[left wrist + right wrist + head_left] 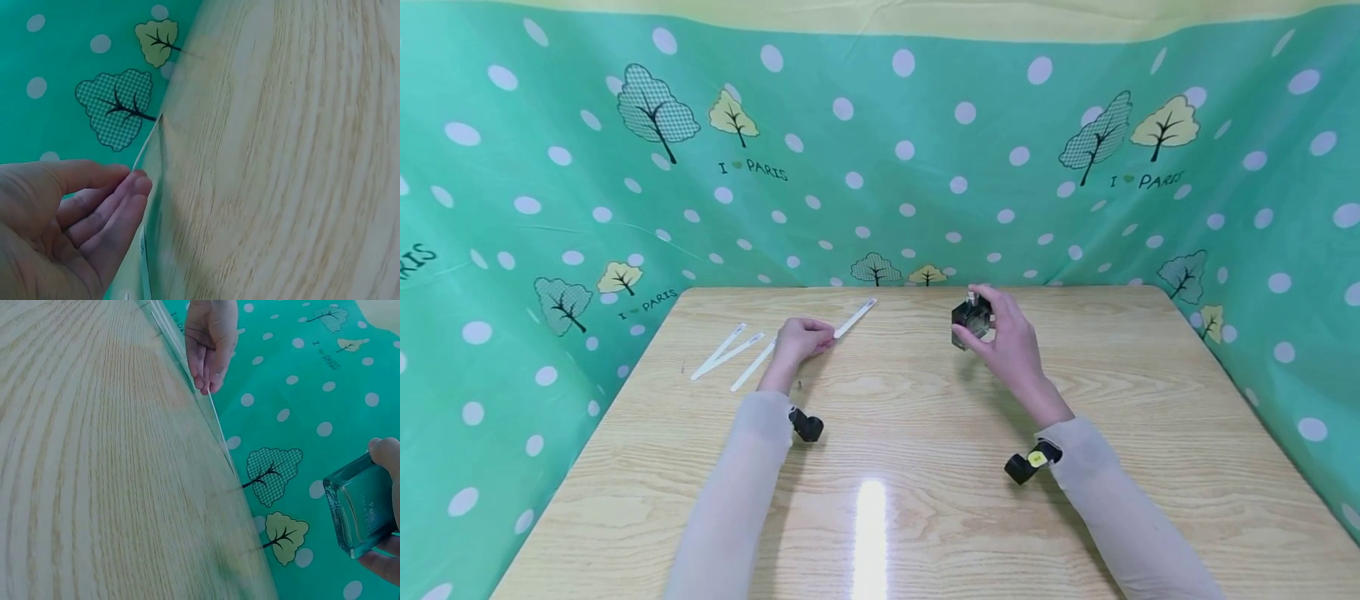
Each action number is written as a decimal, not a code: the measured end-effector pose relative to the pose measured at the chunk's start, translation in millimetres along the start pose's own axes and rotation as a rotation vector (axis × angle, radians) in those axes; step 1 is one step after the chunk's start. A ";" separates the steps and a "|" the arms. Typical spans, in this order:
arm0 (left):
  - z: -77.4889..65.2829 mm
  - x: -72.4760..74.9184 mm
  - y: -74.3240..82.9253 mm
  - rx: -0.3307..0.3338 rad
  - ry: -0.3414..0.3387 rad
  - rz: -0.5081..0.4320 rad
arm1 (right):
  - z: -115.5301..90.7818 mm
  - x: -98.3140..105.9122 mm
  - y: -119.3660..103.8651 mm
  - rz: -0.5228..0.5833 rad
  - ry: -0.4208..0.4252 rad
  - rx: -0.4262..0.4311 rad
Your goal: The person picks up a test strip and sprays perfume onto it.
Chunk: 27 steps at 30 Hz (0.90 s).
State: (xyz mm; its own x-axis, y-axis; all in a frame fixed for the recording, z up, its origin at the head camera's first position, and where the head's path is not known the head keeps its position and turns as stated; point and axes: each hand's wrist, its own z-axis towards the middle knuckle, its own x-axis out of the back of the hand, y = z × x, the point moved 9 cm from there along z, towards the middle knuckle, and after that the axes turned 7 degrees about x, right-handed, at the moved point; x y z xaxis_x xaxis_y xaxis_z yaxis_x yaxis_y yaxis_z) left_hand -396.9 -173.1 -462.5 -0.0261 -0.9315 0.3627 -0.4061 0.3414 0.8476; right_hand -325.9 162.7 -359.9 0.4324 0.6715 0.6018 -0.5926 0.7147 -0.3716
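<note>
My left hand (803, 340) pinches a white paper test strip (856, 318) between thumb and fingertips, at the left middle of the table. In the left wrist view the strip (147, 142) slants up and away from the fingertips. To the right, my right hand (1013, 350) grips a dark glass perfume bottle (972, 323) off the table, with its silver spray top upward under the index finger. The right wrist view shows the bottle's thick clear edge and faint lettering (365, 506); fingers hide part of it. Bottle and strip are apart.
Left of my left hand, several more white strips lie on the wooden table (910, 400): two meet in a V (721, 354), and another strip (751, 368) lies nearer the hand. A green dotted cloth (902, 192) hangs behind the table and at both sides.
</note>
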 end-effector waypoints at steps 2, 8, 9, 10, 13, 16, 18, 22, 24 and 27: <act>-1.5 2.5 1.4 -0.015 0.019 0.037 | -0.3 -0.1 0.2 0.000 0.001 0.002; -4.4 7.7 3.3 -0.031 0.027 0.061 | -0.8 -0.7 1.1 0.004 0.004 0.009; -4.9 8.9 3.5 -0.033 0.027 0.063 | -0.8 -0.6 1.0 0.005 0.007 0.010; -5.0 10.2 3.6 -0.034 0.028 0.060 | -0.9 -0.7 1.1 0.006 0.008 0.011; -4.5 14.6 3.5 -0.043 0.027 0.060 | -1.1 -0.5 1.2 0.007 0.011 0.013; -4.3 19.4 3.2 -0.058 0.027 0.059 | -1.2 -0.5 1.0 0.007 0.010 0.013; -5.1 22.6 3.5 -0.071 0.030 0.052 | -1.3 -0.5 0.8 0.007 0.009 0.013; -7.2 28.8 4.6 -0.093 0.042 0.028 | -1.2 -0.7 -0.1 0.005 0.009 0.018; -7.6 31.6 4.6 -0.097 0.045 0.023 | -1.4 -0.9 -0.3 0.006 0.010 0.018; -7.7 36.2 4.4 -0.099 0.047 0.023 | -1.7 -1.4 -0.6 0.007 0.009 0.015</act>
State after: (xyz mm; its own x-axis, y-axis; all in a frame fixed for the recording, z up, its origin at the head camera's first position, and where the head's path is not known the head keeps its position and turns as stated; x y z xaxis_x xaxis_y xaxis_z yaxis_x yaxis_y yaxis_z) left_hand -392.7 -204.3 -442.7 0.0095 -0.9172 0.3984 -0.3138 0.3755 0.8721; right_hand -325.0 161.7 -361.7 0.4347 0.6780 0.5928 -0.6056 0.7073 -0.3647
